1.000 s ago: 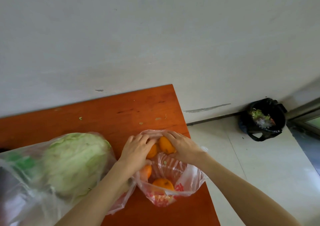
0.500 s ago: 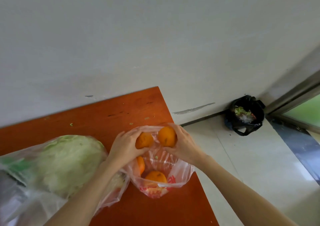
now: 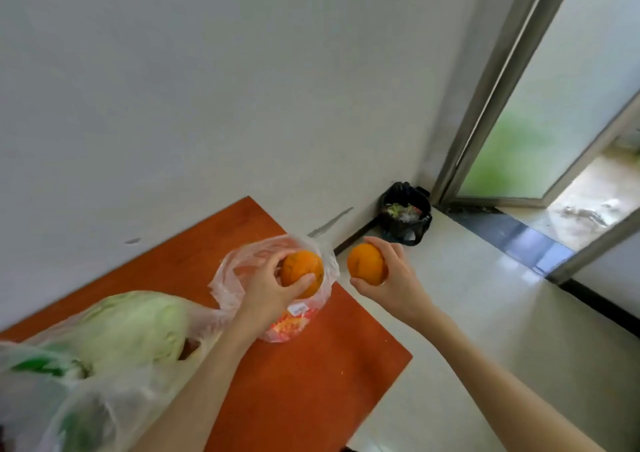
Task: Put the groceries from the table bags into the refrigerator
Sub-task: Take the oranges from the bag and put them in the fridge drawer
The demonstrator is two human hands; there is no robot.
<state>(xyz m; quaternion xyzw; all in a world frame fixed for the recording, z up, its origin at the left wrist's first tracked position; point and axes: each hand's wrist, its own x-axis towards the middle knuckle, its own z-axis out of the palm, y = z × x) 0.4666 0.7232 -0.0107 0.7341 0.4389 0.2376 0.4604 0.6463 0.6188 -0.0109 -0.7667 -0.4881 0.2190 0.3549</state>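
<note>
You are looking down at the corner of an orange-brown wooden table (image 3: 304,382) that stands against a pale wall. Take the table as your landmark.

Your left hand (image 3: 266,289) hangs above the table's far corner, fingers and thumb curled round an orange (image 3: 301,271), directly over the open mouth of a thin clear plastic bag (image 3: 242,264) with red print near its base. Whether more fruit remains in that bag cannot be told; your hand and the crumpled film hide the inside.

Your right hand (image 3: 391,278) is off the table's right edge, out over the white floor tiles, fingers wrapped round a second orange (image 3: 365,264). The two fruits are near each other but not touching.

On the table's near left side lies a pale green cabbage (image 3: 135,330) inside another clear bag. Beyond the table, in the room's corner beside a glass door, sits a small bin lined with a black bag (image 3: 405,212).

The refrigerator is not in view.

The oranges look firm, round and moderately weighty, with dimpled skin that should grip well; a full-palm hold around the middle, as you have now, seems safest. The cabbage will likely be heavy and bulky, better carried with both hands beneath it than by its flimsy bag.
</note>
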